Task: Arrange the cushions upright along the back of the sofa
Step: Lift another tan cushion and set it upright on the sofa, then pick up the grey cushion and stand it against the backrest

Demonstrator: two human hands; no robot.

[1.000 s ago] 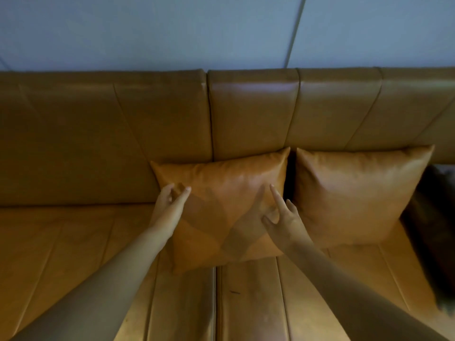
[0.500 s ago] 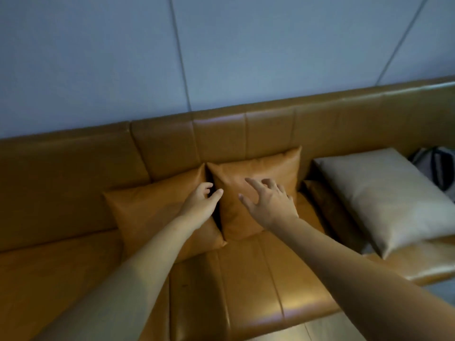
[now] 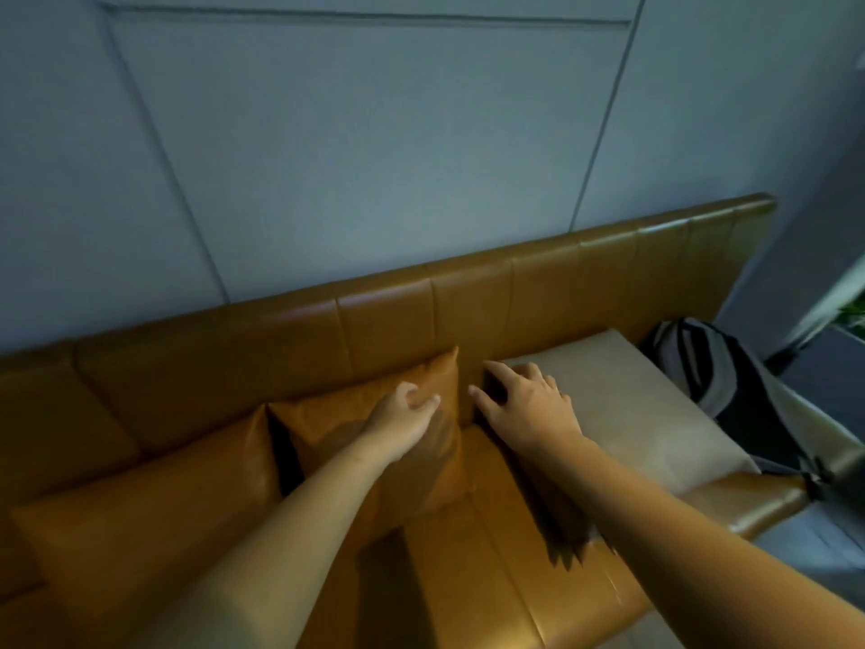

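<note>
A tan leather sofa (image 3: pixel 561 578) fills the lower half of the view, its backrest (image 3: pixel 384 316) set against a grey panelled wall (image 3: pixel 374 156). At 8 o'clock, the largest tan leather cushion (image 3: pixel 140 522) is leaned against the backrest; just beside it, near the centre, a second tan cushion (image 3: pixel 355 419) is stood upright. At 3 o'clock a beige cushion (image 3: pixel 646 414) is seen lying flat on the seat, over a dark cushion (image 3: pixel 543 484) whose edge alone is shown. A grey and black backpack (image 3: pixel 730 391) is propped at the far right end.

The left hand (image 3: pixel 402 426) is laid loosely curled on the face of the second tan cushion, with nothing clasped. The right hand (image 3: pixel 529 405) is spread wide, fingers extended over the near corner of the beige cushion; whether it is touched yet cannot be told.

The beige cushion is judged to be soft, light and yielding, so it would sag if lifted by one corner. It would best be taken by two opposite edges or from beneath its long side, then tipped up against the backrest. The leather cushions are likely smoother and may slide on the leather seat.

No brand, label or legible writing can be made out.
</note>
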